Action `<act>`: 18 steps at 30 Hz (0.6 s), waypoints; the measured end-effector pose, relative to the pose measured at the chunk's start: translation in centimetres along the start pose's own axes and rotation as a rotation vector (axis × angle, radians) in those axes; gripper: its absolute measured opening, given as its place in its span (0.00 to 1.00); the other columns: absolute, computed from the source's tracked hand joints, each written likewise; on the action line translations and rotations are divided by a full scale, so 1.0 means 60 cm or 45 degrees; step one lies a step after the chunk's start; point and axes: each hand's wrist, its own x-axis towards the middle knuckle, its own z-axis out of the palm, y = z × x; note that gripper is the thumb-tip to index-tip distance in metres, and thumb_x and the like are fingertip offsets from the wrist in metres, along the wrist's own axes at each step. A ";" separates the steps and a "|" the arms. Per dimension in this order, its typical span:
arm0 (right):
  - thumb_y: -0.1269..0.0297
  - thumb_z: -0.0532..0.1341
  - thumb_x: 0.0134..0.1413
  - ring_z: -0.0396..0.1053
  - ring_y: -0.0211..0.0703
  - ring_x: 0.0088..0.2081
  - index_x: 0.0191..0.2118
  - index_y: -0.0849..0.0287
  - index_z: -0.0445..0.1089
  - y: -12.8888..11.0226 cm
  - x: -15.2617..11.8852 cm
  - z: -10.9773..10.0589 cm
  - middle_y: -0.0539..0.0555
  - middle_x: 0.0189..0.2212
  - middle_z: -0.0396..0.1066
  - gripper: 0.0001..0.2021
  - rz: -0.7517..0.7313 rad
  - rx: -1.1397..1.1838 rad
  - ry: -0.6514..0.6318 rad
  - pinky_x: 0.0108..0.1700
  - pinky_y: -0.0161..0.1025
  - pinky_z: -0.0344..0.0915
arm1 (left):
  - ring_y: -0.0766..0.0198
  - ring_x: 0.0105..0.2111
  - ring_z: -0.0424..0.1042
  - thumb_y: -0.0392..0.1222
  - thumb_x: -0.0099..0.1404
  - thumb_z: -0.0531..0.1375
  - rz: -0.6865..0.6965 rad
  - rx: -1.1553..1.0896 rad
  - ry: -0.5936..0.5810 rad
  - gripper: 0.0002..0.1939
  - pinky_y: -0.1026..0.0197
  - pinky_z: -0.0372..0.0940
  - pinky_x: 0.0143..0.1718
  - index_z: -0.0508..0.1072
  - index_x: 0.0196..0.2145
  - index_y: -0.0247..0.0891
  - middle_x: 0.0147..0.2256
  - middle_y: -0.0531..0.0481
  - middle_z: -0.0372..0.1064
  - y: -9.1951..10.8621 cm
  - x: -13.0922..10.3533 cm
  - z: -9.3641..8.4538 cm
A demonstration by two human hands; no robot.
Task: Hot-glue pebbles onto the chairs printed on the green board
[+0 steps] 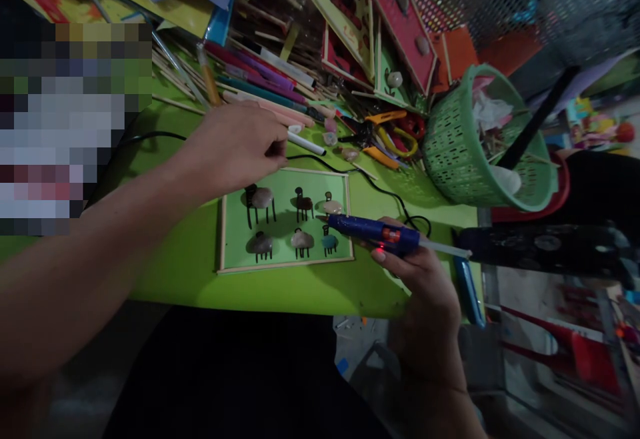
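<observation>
My right hand [427, 279] is wrapped round a blue hot glue gun [367, 231] with a white glue stick [445, 248] in its back end. A small red light glows on the gun. Its nozzle points left, over the right part of a green card [280, 225] edged with thin wooden sticks. Pebbles with black drawn heads and legs, like animals, sit in two rows on the card; one is a grey pebble [263, 197]. Above the card's upper left edge, my left hand [245, 139] has its fingers curled together beside the markers. Anything between those fingertips is hidden.
Orange-handled scissors [390, 133], loose pebbles [350, 153] and pens [265, 79] lie behind the card. The gun's black cord [385, 189] crosses the green table [240, 292]. A green basket [450, 142] with scraps stands right; framed pebble cards [403, 22] are piled at the back.
</observation>
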 end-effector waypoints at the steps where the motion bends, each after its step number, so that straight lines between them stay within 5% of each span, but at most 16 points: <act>1: 0.50 0.70 0.54 0.74 0.48 0.38 0.45 0.54 0.75 0.001 0.000 0.001 0.52 0.34 0.76 0.18 -0.005 -0.001 0.007 0.42 0.43 0.72 | 0.59 0.33 0.69 0.42 0.66 0.53 -0.017 0.042 0.004 0.16 0.56 0.66 0.41 0.79 0.30 0.37 0.29 0.46 0.72 0.001 0.000 0.000; 18: 0.50 0.71 0.52 0.72 0.48 0.33 0.39 0.51 0.75 0.000 -0.002 -0.007 0.51 0.31 0.76 0.14 0.039 0.039 0.067 0.35 0.41 0.69 | 0.57 0.35 0.70 0.39 0.67 0.53 0.021 0.090 -0.008 0.16 0.56 0.65 0.39 0.80 0.33 0.33 0.34 0.43 0.76 0.004 -0.003 -0.006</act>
